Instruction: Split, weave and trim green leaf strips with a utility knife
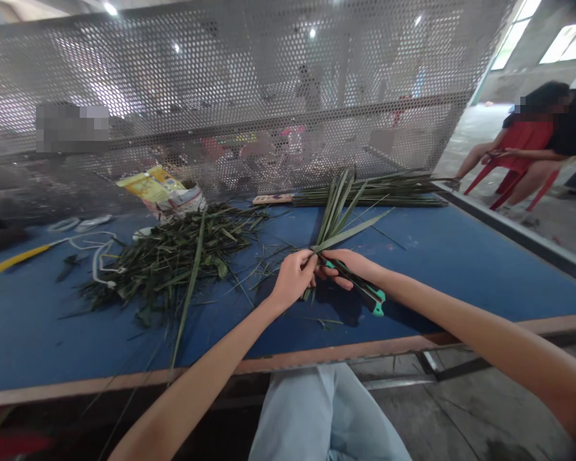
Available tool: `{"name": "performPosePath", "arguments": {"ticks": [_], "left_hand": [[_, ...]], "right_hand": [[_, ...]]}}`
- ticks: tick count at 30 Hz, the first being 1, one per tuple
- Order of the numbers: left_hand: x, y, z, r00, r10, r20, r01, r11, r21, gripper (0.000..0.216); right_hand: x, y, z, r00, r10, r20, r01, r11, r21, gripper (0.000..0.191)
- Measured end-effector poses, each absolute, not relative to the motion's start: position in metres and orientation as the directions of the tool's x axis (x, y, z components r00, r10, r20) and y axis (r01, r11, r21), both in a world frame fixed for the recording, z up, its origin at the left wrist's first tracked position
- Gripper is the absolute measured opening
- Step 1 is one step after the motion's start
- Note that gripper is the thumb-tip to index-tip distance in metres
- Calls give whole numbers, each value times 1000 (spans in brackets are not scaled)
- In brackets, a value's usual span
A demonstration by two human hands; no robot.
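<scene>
- Table point(461, 256): blue top with a bare wooden front edge, reaching well right of the pile.
- Screen point(249, 96): perforated grey metal sheet standing along the table's far side, behind the pile. The room beyond shows through it only as a blur.
- Floor point(461, 410): grey concrete, far right of the pile and below the table edge.
- Pile point(173, 256): loose, dark green cut leaf scraps, thin and pointed, lying flat on the table.
- Leaves point(338, 211): a fan of long, narrow green blades just right of the pile, tips spreading up and away and bases gathered between both hands above the table.
- Left hand point(292, 275): right of the pile, fingers closed and pinching the leaves at their base.
- Right hand point(352, 266): beyond the left hand from the pile, curled around the tool point(375, 301) and touching the leaf bases. The tool has a teal and black handle, and its working end is hidden by the fingers.
- Bundle point(379, 191): straight long leaves laid side by side, right of and behind the pile, against the screen.
- Packet point(163, 189): yellow and white crumpled bag, just behind the pile.
- Cable point(98, 253): white, looped, at the pile's left edge.
- Yellow handle point(22, 257): slim, lying flat, well left of the pile.
- Seated person point(537, 144): on a red plastic chair, far right of the pile and off the table.
- Trousers point(326, 413): pale blue cloth, below the table edge, right of the pile.
</scene>
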State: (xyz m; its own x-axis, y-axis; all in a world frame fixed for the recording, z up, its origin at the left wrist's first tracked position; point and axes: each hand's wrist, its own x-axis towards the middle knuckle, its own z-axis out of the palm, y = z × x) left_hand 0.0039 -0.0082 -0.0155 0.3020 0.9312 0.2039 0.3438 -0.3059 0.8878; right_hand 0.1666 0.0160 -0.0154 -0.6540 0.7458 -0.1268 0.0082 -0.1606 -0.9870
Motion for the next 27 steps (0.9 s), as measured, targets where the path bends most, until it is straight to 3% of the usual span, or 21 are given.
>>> {"name": "performPosePath", "arguments": {"ticks": [4, 13, 20, 27], "left_hand": [[4, -8, -15, 309, 931, 192, 319, -292, 902, 30], [3, -7, -18, 299, 931, 209, 385, -319, 866, 31], [4, -7, -20, 290, 933, 213, 405, -321, 856, 31], [3, -3, -13, 350, 932, 93, 214, -177, 961, 27]], "right_hand": [[168, 17, -15, -676, 723, -141, -7, -198, -980, 41], [166, 15, -16, -651, 757, -50, 42, -30, -999, 39], [167, 16, -22, -671, 741, -25, 34, -3, -999, 36], [166, 17, -19, -635, 772, -33, 21, -25, -999, 36]]}}
